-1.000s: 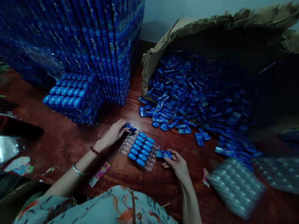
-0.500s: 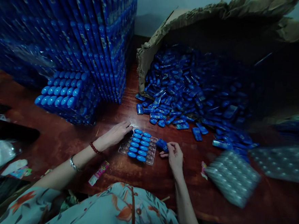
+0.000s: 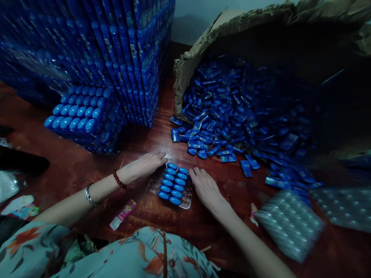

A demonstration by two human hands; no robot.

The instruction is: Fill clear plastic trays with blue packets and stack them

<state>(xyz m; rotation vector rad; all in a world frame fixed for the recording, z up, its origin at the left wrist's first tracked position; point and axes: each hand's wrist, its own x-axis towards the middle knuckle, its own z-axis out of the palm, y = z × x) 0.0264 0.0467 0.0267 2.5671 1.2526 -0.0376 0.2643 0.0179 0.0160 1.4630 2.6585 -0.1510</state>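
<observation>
A clear plastic tray [image 3: 186, 199] lies on the table in front of me, with two columns of bright blue oval pieces [image 3: 167, 182] down its middle. My left hand [image 3: 150, 164] is at the tray's far left corner, fingers closed near the end of the left column; what they pinch, if anything, is too small to tell. Over the tray's right side is my right hand [image 3: 205, 187], its fingertips at the far end of the right column. Whatever is under those fingers is hidden.
Loose blue packets [image 3: 225, 112] spill from a torn cardboard box [image 3: 185, 75]. Filled blue trays [image 3: 76, 112] stand stacked at the left, beside a tall stack [image 3: 124, 50]. Stacked clear trays [image 3: 290, 222] lie right. A pink wrapper [image 3: 123, 214] lies near the front.
My right hand has moved up and left, from beside the tray to over its right side. The blue packet it held no longer shows. My left hand has barely moved.
</observation>
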